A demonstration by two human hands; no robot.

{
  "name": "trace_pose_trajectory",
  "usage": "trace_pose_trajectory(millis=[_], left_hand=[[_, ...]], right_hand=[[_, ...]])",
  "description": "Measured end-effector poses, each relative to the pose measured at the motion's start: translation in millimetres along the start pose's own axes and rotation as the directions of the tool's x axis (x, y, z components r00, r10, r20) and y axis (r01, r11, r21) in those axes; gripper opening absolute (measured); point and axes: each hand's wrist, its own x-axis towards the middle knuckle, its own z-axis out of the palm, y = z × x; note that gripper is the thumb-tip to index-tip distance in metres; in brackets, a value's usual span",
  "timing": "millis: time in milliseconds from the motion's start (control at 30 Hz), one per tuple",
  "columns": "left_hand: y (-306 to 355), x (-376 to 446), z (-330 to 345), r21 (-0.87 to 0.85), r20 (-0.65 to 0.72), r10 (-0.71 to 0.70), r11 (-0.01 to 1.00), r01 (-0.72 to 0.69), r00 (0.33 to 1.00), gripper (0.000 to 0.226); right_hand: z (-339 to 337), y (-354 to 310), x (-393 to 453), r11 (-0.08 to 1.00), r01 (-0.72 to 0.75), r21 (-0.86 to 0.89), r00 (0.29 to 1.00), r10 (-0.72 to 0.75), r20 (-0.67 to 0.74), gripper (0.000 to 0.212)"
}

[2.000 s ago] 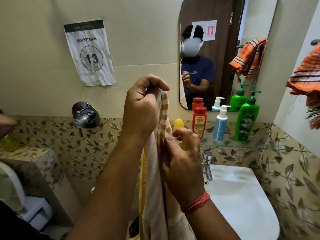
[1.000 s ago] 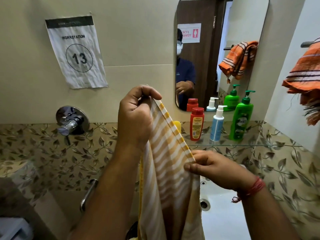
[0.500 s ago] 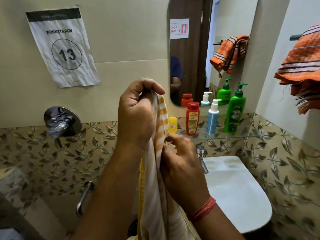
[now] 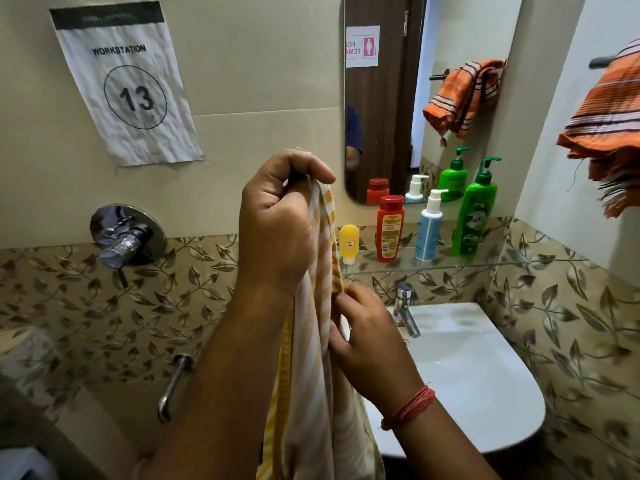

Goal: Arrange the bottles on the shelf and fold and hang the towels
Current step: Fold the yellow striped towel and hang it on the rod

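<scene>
Right hand (image 4: 370,344) came back in from spreading the yellow towel (image 4: 318,341), now pinching its edge close under left hand (image 4: 277,223), prob folded together.

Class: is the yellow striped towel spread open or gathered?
Gathered: the yellow striped towel hangs in a narrow bunch, gripped by the left hand and pinched by the right hand.
</scene>
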Motion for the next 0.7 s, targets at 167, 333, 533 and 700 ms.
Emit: trace_pose_trajectory(millis=[167,333,533,700], left_hand=[[1.5,2.2,-0.9,-0.007,-0.018,0.005,1.0,-0.005,1.0,0.041],[-2.1,10.0,-3.2,-0.005,-0.086,0.003,1.0,-0.003,0.996,0.046],[-3.4,17.3,2.8,0.105,-0.175,0.01,0.994,0.008,0.985,0.05],[-15.5,6.5,16.4,0.249,-0.196,-0.054,0.963,0.103,0.979,0.047]], right_hand=[[-9.5,6.9,-8.8,0.973,0.083,0.213,0.996,-0.077,-0.038,0.015],[-22.5,36.6,-15.3,0.919,0.054,0.389,0.998,-0.037,-0.052,0.019],[-51.1,69.3,-25.2,0.629,-0.299,0.718,0.939,0.057,0.34,0.025],[-98.1,95.9,-16.9,0.735,-0.312,0.603,0.931,0.109,0.349,0.023]])
